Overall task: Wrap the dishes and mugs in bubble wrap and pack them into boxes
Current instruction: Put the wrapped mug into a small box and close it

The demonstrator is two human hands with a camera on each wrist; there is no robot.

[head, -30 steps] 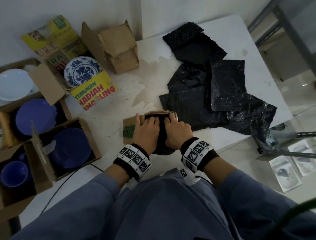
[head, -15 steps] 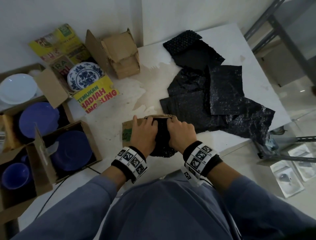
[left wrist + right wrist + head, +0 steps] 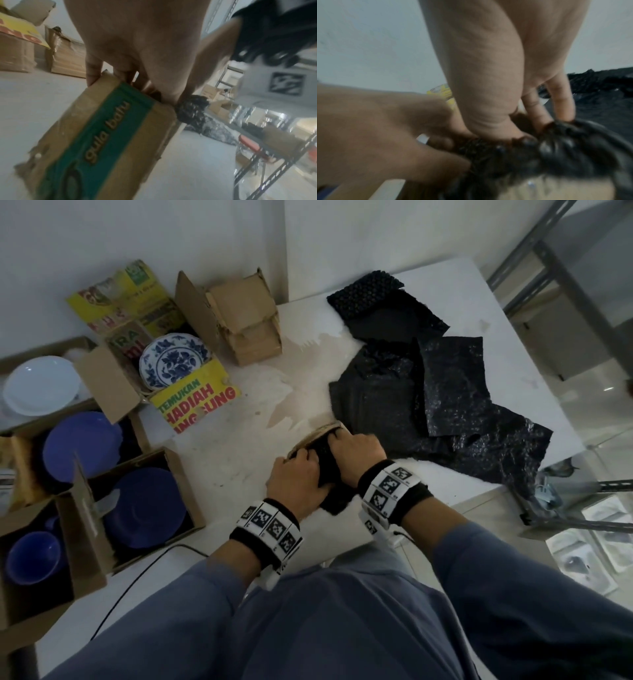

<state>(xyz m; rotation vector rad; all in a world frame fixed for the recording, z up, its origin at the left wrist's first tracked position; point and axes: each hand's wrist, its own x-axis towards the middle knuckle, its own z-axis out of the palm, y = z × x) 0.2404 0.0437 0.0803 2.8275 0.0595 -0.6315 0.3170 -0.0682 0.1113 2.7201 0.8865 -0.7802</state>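
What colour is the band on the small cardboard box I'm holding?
Teal green, with tan lettering, running across the brown small cardboard box. The left wrist view shows it best.

The small cardboard box [image 3: 96, 135] carries "gula batu" in gold letters on its green band. At ten o'clock on the table, the yellow box flap [image 3: 195, 402] reads "TEMUKAN HADIAH", then partly hidden letters "ANG" and "UNG".

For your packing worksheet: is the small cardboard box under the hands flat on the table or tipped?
Tipped. The small cardboard box leans, one end lifted, held by the left hand and right hand.
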